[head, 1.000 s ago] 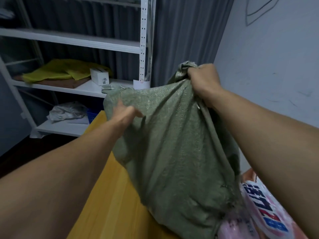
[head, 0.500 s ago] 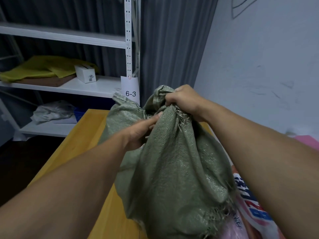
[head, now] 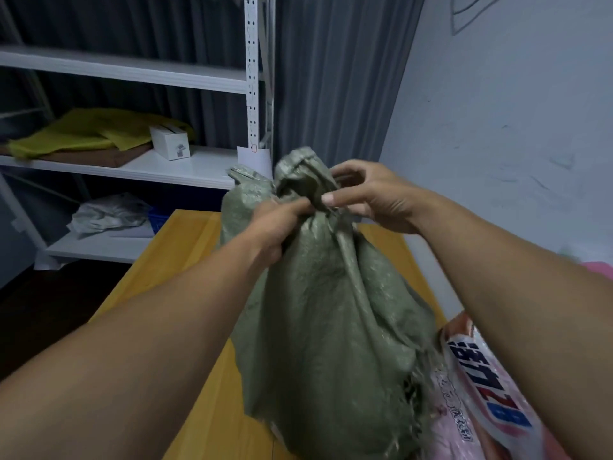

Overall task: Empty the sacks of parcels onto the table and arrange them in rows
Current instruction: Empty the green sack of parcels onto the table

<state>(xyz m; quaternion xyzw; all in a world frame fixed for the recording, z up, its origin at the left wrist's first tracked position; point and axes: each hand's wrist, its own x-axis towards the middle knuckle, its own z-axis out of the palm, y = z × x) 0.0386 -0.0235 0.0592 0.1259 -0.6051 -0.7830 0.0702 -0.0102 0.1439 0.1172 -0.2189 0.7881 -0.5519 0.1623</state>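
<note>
Sack (head: pixel 331 310) stands on table (head: pixel 185 247), centre frame. Left hand (head: pixel 278 224) grips its neck; right hand (head: pixel 368 197) pinches the bunched mouth at 12 o'clock. Risk: once loosened, the sack could slump toward 5 o'clock and spill parcels off the edge.

Green woven sack (head: pixel 331 310) stood on yellow table (head: pixel 185 247). Left hand (head: pixel 278 224) gripped its bunched neck; right hand (head: pixel 368 197) pinched it from 3 o'clock. Pink printed sack (head: pixel 481 386) at 5 o'clock, white shelving (head: pixel 185 171) at 10.
</note>
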